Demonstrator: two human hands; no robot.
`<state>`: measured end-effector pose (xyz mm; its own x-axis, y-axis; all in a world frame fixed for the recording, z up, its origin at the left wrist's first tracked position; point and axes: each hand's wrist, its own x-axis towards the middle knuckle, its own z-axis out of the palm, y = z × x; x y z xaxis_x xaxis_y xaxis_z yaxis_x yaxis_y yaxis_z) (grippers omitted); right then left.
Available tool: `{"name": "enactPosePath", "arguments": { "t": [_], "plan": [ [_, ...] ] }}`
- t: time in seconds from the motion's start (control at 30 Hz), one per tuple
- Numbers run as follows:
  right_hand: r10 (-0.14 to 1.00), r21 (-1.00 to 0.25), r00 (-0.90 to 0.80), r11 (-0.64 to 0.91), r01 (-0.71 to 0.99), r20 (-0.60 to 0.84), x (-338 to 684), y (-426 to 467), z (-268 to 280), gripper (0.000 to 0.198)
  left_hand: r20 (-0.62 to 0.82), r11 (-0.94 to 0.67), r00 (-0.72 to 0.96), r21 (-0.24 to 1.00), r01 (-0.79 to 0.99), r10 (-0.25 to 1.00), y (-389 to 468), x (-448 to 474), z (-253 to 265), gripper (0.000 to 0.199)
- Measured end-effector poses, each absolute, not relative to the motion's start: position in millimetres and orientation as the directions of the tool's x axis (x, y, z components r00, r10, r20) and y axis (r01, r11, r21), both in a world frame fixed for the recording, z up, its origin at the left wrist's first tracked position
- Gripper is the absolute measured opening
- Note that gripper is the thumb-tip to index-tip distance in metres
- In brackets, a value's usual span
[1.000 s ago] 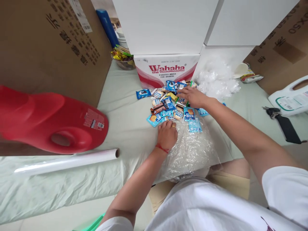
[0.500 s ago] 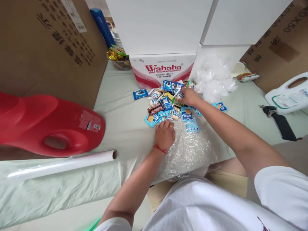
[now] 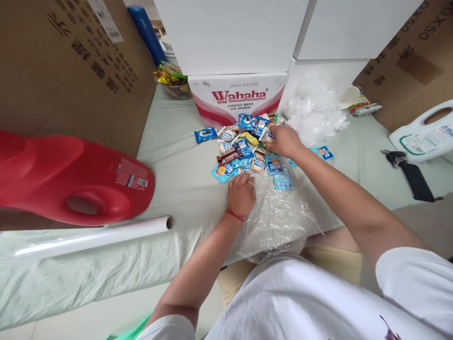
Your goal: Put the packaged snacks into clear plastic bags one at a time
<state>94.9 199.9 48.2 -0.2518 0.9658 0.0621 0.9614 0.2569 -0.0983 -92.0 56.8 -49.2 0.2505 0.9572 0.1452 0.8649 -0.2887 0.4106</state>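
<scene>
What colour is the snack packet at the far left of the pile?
The packet is mostly blue, shown best in the head view.

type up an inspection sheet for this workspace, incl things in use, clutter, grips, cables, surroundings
Surface: green cloth, wrinkled
Things in use: snacks heaped loosely, some on clear plastic
Clutter: red jug and roll at left; crumpled wrap, keys and white jug at right
Grips: left hand palm down at the heap's near edge; right hand at its far right part, hold unclear
Cables: nothing seen
Surroundings: Wahaha box behind the snacks; brown cartons at both sides
</scene>
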Motion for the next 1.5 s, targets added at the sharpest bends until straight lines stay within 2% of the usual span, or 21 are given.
{"name": "enactPosePath", "arguments": {
  "t": [0.07,0.13,0.2,0.3,0.37,0.5,0.8,0.93,1.0,1.07,1.17,1.23,1.5],
  "plan": [
    [0.947,-0.249,-0.318,0.321,0.914,0.053,105,170,62,0.048,0.133,-0.282,0.249,0.419,0.863,0.959,57,-92,-49,0.04],
    [0.878,-0.394,-0.479,0.435,0.81,-0.015,111,131,70,0.05,0.126,-0.278,0.248,0.428,0.86,0.96,58,-93,-50,0.042],
    [0.785,-0.455,-0.614,0.517,0.725,-0.087,113,91,69,0.046,0.13,-0.281,0.249,0.43,0.858,0.96,59,-94,-51,0.043],
    [0.716,-0.436,-0.676,0.56,0.705,-0.174,106,48,57,0.053,0.141,-0.286,0.249,0.424,0.86,0.958,60,-95,-53,0.044],
    [0.712,-0.38,-0.671,0.574,0.726,-0.207,99,35,46,0.059,0.149,-0.29,0.25,0.423,0.858,0.957,60,-95,-54,0.044],
    [0.721,-0.277,-0.652,0.593,0.756,-0.235,93,32,32,0.054,0.161,-0.295,0.248,0.439,0.849,0.955,61,-97,-55,0.045],
    [0.718,-0.257,-0.657,0.606,0.753,-0.231,91,33,21,0.056,0.156,-0.285,0.24,0.436,0.854,0.958,61,-98,-56,0.047],
    [0.726,-0.355,-0.656,0.569,0.742,-0.209,102,29,11,0.068,0.174,-0.29,0.234,0.469,0.834,0.956,62,-99,-58,0.048],
    [0.739,-0.466,-0.66,0.542,0.699,-0.131,110,32,10,0.074,0.186,-0.296,0.234,0.477,0.828,0.954,62,-100,-59,0.048],
    [0.819,-0.533,-0.572,0.466,0.706,-0.041,113,42,14,0.067,0.186,-0.296,0.235,0.474,0.829,0.954,62,-100,-60,0.048],
    [0.938,-0.461,-0.346,0.3,0.835,-0.017,106,73,26,0.042,0.177,-0.286,0.229,0.467,0.837,0.957,62,-99,-60,0.048],
    [0.959,-0.369,-0.281,0.249,0.896,-0.034,94,98,32,0.034,0.173,-0.281,0.226,0.464,0.84,0.959,62,-99,-58,0.047],
    [0.93,-0.109,-0.275,0.256,0.961,-0.243,51,154,25,0.051,0.165,-0.286,0.237,0.441,0.851,0.957,62,-98,-54,0.049]
  ]
}}
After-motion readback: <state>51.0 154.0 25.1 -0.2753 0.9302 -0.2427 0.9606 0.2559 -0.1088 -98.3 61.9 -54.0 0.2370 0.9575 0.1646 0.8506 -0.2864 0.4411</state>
